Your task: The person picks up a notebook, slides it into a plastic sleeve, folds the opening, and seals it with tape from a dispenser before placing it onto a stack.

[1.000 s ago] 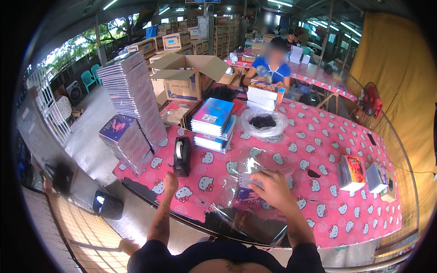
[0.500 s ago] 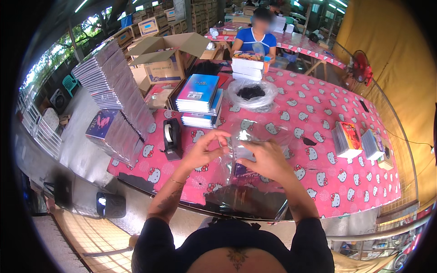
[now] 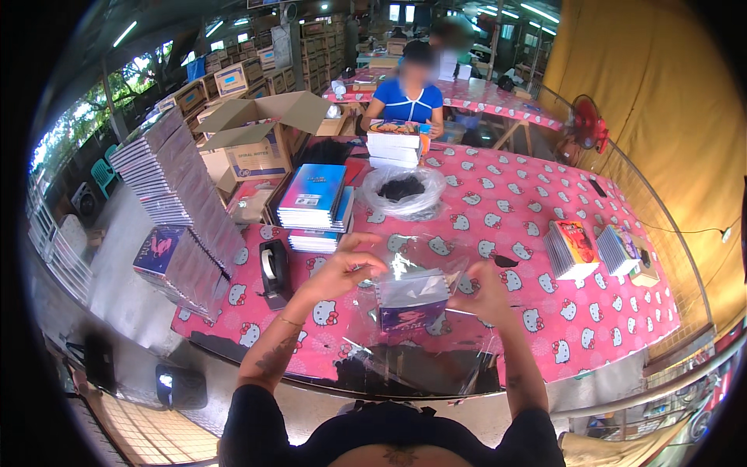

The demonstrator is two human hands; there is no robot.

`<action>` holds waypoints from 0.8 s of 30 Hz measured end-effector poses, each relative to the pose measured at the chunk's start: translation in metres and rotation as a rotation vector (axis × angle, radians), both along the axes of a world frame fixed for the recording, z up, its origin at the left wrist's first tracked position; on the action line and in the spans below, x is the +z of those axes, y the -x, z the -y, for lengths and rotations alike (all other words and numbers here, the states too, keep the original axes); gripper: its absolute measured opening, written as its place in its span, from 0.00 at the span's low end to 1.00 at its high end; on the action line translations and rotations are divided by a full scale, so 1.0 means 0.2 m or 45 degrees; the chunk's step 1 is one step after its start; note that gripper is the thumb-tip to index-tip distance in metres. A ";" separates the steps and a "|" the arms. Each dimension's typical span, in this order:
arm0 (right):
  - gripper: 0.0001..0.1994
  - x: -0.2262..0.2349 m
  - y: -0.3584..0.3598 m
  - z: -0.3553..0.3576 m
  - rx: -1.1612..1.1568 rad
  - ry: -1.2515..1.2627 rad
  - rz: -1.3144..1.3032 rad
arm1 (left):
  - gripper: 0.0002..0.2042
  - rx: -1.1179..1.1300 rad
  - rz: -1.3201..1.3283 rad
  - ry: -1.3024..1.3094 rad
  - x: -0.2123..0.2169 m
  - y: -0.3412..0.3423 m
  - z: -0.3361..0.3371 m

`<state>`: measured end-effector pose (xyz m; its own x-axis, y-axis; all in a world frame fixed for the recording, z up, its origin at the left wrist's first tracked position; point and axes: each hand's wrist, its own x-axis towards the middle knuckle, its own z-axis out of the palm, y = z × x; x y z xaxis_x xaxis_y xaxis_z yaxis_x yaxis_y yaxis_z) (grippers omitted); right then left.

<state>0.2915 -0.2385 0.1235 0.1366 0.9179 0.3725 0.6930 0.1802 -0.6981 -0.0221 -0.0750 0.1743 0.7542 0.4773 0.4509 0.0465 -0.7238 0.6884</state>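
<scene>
Curling the fingers of the left hand (image 3: pixel 336 275) beside the left edge of a purple notebook (image 3: pixel 412 315), bending those of the right hand (image 3: pixel 485 294) beside its right edge, amid clear film (image 3: pixel 401 265); cannot tell whether pinching any. With the notebook between both, near the front of the pink surface (image 3: pixel 576 338). Farther out, past a black tape dispenser (image 3: pixel 274 270) at left, to stacked blue notebooks (image 3: pixel 313 188).

Yellow curtain (image 3: pixel 638 101), grey floor (image 3: pixel 117 241), tube lights (image 3: pixel 540 12)
</scene>
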 end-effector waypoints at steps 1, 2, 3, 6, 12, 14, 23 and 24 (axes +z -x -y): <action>0.31 -0.03 0.01 -0.02 0.179 -0.020 0.133 | 0.09 0.011 -0.003 -0.060 -0.03 -0.05 0.00; 0.31 -0.03 0.07 -0.06 0.360 -0.049 0.268 | 0.10 0.022 -0.027 -0.141 -0.04 -0.11 0.02; 0.31 -0.04 0.12 -0.09 0.539 -0.078 0.402 | 0.10 0.011 -0.005 -0.235 -0.04 -0.18 0.04; 0.34 -0.14 0.16 -0.14 0.625 -0.138 0.672 | 0.10 -0.016 0.012 -0.487 -0.13 -0.35 0.05; 0.26 -0.15 0.17 -0.12 0.651 -0.132 0.404 | 0.23 0.280 -0.170 -0.222 -0.37 -0.46 0.06; 0.21 -0.13 0.19 -0.11 0.626 -0.155 0.354 | 0.23 0.418 -0.209 -0.258 -0.41 -0.52 0.02; 0.07 0.11 0.23 -0.12 0.315 -0.065 0.119 | 0.24 0.035 -0.003 0.153 -0.09 -0.32 0.13; 0.07 0.14 0.22 -0.13 0.406 -0.055 0.035 | 0.22 0.057 -0.137 -0.124 -0.05 -0.29 0.20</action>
